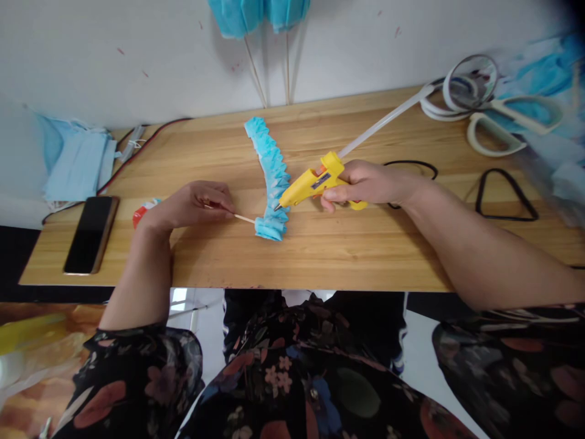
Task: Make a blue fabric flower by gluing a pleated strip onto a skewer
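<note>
Single head-worn view, directed forward and steeply down at close range. Wearer's black floral-print garment (pixel 311 390) occupies lower centre; rectangular light-brown wood-grain tabletop (pixel 205 262) spans mid-frame; flat white wall (pixel 150 36) lies along the top.

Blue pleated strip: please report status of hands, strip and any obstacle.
Right hand grips yellow glue gun, nozzle at blue pleated strip, contact unclear. Left hand holds thin stick running to strip's near end. Phone lies far left, out of the way.

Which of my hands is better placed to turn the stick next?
Probably your left hand: it holds the stick, which meets the blue strip, while your right hand is occupied gripping the glue gun.
</note>
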Tool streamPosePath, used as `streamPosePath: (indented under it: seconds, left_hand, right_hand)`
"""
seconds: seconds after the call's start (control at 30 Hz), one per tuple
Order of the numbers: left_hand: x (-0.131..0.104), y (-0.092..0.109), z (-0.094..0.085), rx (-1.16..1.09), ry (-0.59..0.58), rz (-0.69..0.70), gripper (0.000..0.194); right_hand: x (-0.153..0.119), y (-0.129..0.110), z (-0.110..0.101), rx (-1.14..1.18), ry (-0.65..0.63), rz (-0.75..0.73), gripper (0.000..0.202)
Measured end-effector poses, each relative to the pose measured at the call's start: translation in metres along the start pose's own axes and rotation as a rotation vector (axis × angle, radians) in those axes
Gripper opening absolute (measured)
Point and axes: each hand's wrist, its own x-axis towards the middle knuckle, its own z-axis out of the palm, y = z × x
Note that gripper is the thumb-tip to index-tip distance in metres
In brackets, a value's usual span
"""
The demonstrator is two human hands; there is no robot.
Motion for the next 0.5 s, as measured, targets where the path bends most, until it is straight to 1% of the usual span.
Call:
streamPosePath:
  seconds: [0.23, 0.33, 0.4, 0.5]
  left_hand:
    - [0.0001, 0.0029, -0.0004, 0.006, -0.011, -0.017, 0.032]
    - [0.0005, 0.0021, -0.0002, -0.019, 0.003, 0.015, 0.031]
    - [0.0006, 0.0015, -0.0001, -0.029, 0.007, 0.031, 0.032]
    - [0.0006, 0.0013, -0.0005, -0.015, -0.002, 0.016, 0.034]
  right_hand:
    - [0.0004, -0.0004, 0.0011, -0.008, 0.005, 0.018, 0.049]
    - [0.0011, -0.0031, 0.0025, -0.01, 0.012, 0.025, 0.045]
    - [0.0015, -0.0048, 0.0035, -0.014, 0.021, 0.017, 0.046]
    - [0.0021, -0.0069, 0.0048, -0.034, 0.028, 0.032, 0.047]
